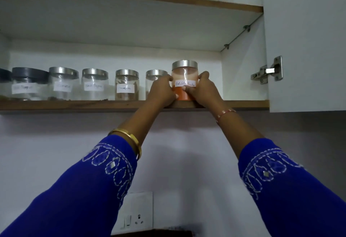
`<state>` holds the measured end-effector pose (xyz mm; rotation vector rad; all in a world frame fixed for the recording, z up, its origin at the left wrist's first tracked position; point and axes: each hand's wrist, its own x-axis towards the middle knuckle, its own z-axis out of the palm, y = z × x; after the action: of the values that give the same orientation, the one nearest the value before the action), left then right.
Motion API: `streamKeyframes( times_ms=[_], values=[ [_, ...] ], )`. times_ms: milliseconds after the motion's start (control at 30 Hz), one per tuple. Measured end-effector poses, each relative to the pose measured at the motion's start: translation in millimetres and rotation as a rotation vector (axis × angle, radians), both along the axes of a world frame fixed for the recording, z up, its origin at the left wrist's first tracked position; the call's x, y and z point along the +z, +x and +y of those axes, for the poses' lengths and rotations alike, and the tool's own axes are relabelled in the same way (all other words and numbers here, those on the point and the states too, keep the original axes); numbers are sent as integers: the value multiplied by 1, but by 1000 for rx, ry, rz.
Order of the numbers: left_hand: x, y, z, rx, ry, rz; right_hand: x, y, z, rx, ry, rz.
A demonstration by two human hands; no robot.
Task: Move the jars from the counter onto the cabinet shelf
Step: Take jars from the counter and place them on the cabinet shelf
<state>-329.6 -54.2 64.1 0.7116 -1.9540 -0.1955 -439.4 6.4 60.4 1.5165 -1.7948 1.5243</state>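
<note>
Two blue embroidered sleeves reach up past a wall socket. The left hand and the right hand each have their grip curled round the red chilli powder jar, one on either side. The jar stands upright at the front edge of the cabinet shelf. Behind and to its left, a row of labelled jars lines the shelf, and a door hinge sits at right.
</note>
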Motion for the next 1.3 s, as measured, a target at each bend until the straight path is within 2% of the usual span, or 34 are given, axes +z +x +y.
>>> streamKeyframes(
  times_ms=[200, 333, 500, 667, 833, 1033, 1167, 1300],
  values=[
    [21, -6, -13, -48, 176, -259, 11, -13, -16, -121, 111, 11],
    [27, -14, -20, 31, 139, -417, 19, -18, -20, -189, 232, 59],
    [32, -26, -26, 97, 141, -567, 28, -22, -20, -160, 421, 86],
    [33, -30, -24, 162, 65, -638, 28, -26, -29, -132, 410, 93],
    [28, -26, -27, 137, 135, -489, 20, -28, -29, -104, 216, -4],
    [4, -15, -6, 92, -102, 100, -7, -10, -8, -214, 35, 164],
    [-30, 1, 13, 172, -287, 94, -34, -2, 2, -278, -41, 297],
    [-73, 22, 26, 22, -411, 193, -76, 12, 13, -286, 17, 355]
  ],
)
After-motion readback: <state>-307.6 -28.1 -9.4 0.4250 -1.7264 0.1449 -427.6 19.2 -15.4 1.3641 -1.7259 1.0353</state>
